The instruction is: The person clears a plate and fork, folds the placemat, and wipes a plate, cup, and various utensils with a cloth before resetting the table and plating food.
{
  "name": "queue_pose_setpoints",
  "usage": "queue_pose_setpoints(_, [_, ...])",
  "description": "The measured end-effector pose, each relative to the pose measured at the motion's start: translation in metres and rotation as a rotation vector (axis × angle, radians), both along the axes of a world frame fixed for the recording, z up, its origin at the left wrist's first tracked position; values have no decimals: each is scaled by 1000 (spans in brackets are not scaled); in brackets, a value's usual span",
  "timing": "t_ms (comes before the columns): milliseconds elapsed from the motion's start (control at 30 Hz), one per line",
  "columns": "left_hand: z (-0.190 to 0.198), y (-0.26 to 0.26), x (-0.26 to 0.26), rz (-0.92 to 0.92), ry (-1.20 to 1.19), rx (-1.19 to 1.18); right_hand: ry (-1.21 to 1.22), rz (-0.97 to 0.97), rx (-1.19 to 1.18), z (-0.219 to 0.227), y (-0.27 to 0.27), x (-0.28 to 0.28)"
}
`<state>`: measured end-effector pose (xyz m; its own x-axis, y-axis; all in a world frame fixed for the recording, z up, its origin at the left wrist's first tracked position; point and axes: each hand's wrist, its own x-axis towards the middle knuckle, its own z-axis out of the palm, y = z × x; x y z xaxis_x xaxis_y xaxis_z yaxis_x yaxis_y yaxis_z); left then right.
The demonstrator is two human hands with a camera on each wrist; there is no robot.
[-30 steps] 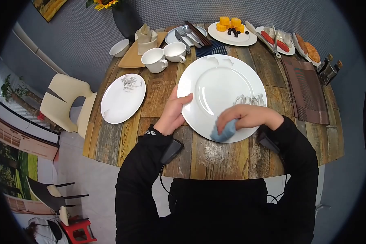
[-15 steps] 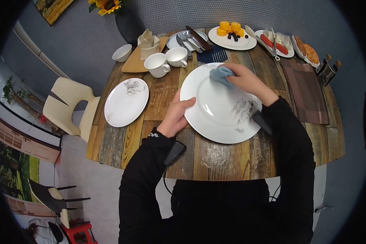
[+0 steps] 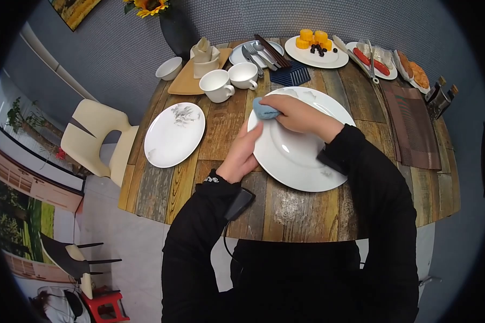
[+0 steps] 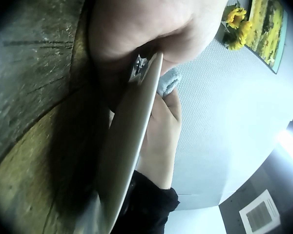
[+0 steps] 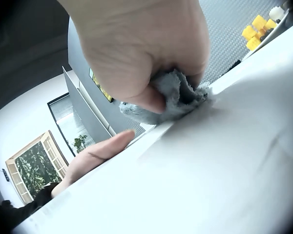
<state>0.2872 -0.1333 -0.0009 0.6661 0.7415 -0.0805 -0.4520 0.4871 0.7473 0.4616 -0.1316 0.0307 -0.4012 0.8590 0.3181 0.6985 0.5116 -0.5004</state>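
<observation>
A large white plate (image 3: 302,167) with grey ink-style decoration is tilted up over the table's front half. My left hand (image 3: 241,153) grips its left rim, thumb on the upper face and fingers underneath. In my right hand (image 3: 296,114) is a bunched blue-grey cloth (image 5: 173,100), pressed to the plate's upper left rim just above the left thumb. The left wrist view shows the plate edge-on, its rim (image 4: 149,107) between thumb and fingers. To the left, an oval white plate (image 3: 172,142) with similar decoration lies flat on the table.
Two white cups (image 3: 216,86), a wooden tray (image 3: 180,86) with a folded napkin and a small bowl (image 3: 168,69) stand at the back left. Behind are cutlery (image 3: 261,54), a corn plate (image 3: 307,58) and a sausage plate (image 3: 390,72). A brown placemat (image 3: 415,129) and shakers (image 3: 442,97) are right.
My right hand has wiped the cloth from the plate's near edge up to its far side, then left to the rim by my left hand. The left hand keeps its grip.
</observation>
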Motion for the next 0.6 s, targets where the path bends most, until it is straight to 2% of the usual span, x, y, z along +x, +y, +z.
queue_pose_setpoints(67, [-1, 1, 1, -2, -19, -7, 39, 24, -48, 5, -6, 0])
queue_pose_setpoints(167, [1, 3, 1, -89, -78, -90, 108, 203, -179, 12, -21, 0])
queue_pose_setpoints(200, [3, 3, 1, -86, -108, -128, 109, 199, -179, 11, -25, -1])
queue_pose_setpoints(267, [7, 1, -1, -81, -135, -165, 97, 355, -192, 9, -35, -5])
queue_pose_setpoints(333, [11, -1, -3, -30, -30, -121, 112, 422, -192, 8, -48, -7])
queue_pose_setpoints(500, [5, -1, 1, -56, -60, -106, 208, 579, -396, 6, -79, 5])
queue_pose_setpoints(600, [4, -3, 2, 54, 82, 68, 216, 629, -501, 9, -97, 15])
